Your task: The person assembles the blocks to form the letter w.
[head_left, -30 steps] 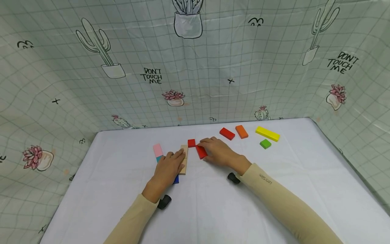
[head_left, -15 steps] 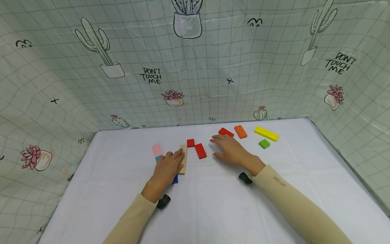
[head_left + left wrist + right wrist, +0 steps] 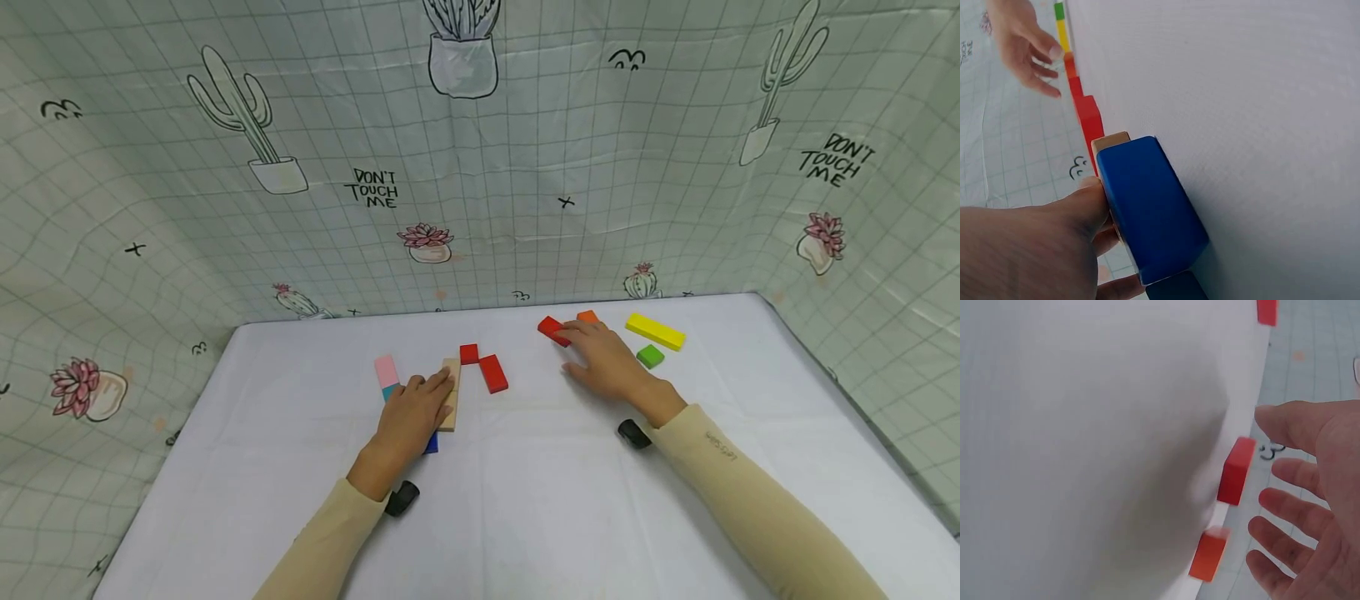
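"So, what surface is it?"

"White cloth (image 3: 540,500), lightly creased, covers the table, and a grid-patterned curtain (image 3: 510,142) with drawn cacti and "DON'T TOUCH ME" lettering hangs behind and at both sides."

"And around the hands?"

"A yellow bar (image 3: 656,331) and a green block (image 3: 650,356) lie at the far right. A red square (image 3: 468,354) sits just beside the wooden strip (image 3: 454,392), with a red rectangle (image 3: 493,374) near it."

"Anything blocked?"

"The left hand (image 3: 408,417) hides parts of a teal block (image 3: 390,390) and a blue block (image 3: 1147,206); a pink block (image 3: 386,372) shows beyond. It rests on the wooden strip; I cannot tell whether it pinches."

"The other?"

"The right hand (image 3: 611,367) holds nothing, fingers loosely spread near the far red block (image 3: 553,330), partly covering an orange block (image 3: 587,317)."
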Tool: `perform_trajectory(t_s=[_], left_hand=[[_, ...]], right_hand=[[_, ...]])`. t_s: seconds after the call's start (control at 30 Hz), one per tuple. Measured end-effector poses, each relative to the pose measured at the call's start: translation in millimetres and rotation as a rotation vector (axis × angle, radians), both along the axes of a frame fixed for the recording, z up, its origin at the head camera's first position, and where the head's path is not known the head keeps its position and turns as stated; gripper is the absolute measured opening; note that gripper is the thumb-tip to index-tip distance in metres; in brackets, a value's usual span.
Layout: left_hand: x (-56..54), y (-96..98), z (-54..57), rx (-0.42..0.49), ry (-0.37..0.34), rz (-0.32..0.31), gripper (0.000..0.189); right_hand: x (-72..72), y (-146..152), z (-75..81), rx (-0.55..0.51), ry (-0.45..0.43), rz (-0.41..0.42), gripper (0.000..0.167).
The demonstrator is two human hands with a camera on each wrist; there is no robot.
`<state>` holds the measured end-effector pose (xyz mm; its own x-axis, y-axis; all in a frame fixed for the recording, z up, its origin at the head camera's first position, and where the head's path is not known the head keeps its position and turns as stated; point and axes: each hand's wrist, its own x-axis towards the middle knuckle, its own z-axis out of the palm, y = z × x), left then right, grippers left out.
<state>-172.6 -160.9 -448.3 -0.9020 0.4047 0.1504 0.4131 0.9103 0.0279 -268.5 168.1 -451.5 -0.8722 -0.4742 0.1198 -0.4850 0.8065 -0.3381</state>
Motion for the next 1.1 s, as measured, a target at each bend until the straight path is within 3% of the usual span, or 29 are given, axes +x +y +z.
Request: perform_trajectory(t_s=[0.43, 0.73, 1.1], left_hand=[[-1.6, 0.2, -2.2, -0.013, -0.016, 0.011, 0.044], [-2.4, 1.4, 0.2, -0.015, -0.047, 0.022, 0.045], [-2.4, 0.3, 0.6, -0.004, -0.061, 0.022, 0.046]], right_hand=[[-8.0, 13, -2.2, 0.011, 0.016, 0.015, 0.057], [-15.9, 6, 0.2, 0.061, 0.008, 0.0, 0.057], [-24.6, -6, 1.4, 0.087, 0.045, 0.04, 0.056]])
